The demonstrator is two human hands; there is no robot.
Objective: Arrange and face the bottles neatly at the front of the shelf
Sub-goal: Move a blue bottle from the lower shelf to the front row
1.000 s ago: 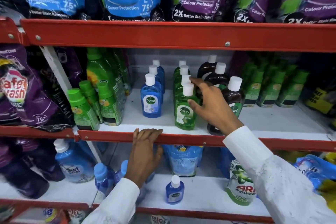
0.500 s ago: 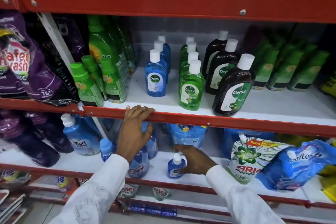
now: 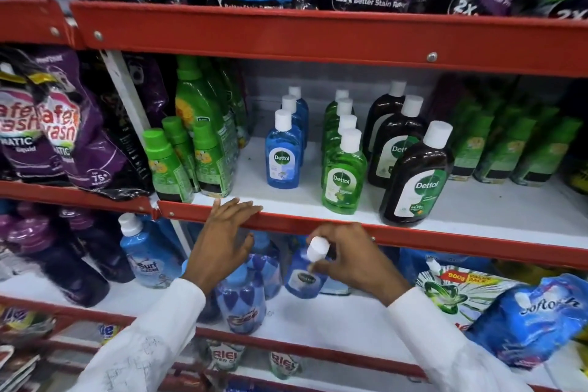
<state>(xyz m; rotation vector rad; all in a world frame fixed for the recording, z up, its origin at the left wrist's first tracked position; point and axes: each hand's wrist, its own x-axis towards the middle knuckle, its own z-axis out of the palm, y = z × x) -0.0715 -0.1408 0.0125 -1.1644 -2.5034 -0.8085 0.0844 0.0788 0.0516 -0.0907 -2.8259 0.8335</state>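
On the white middle shelf (image 3: pixel 477 210) stand three rows of Dettol bottles with white caps: a blue row (image 3: pixel 283 156), a green row (image 3: pixel 342 181) and a brown row (image 3: pixel 415 181), front labels facing out. My right hand (image 3: pixel 353 259) holds a small blue Dettol bottle (image 3: pixel 304 277) by its neck, lifted and tilted just below the shelf's red front edge (image 3: pixel 445 237). My left hand (image 3: pixel 222 242) rests with its fingers spread on that red edge, left of the blue row.
Green-capped bottles (image 3: pixel 168 165) and purple pouches (image 3: pixel 57 137) fill the middle shelf's left; more green bottles (image 3: pixel 515 149) stand at its right. The lower shelf holds blue detergent bottles (image 3: pixel 241 302), a Surf bottle (image 3: pixel 144 261), an Ariel pouch (image 3: pixel 458 293) and a Softouch pouch (image 3: pixel 528 325).
My right hand left the green row, dropped to the lower shelf, gripped the small blue bottle and has lifted it toward the middle shelf. My left hand stayed on the red edge.
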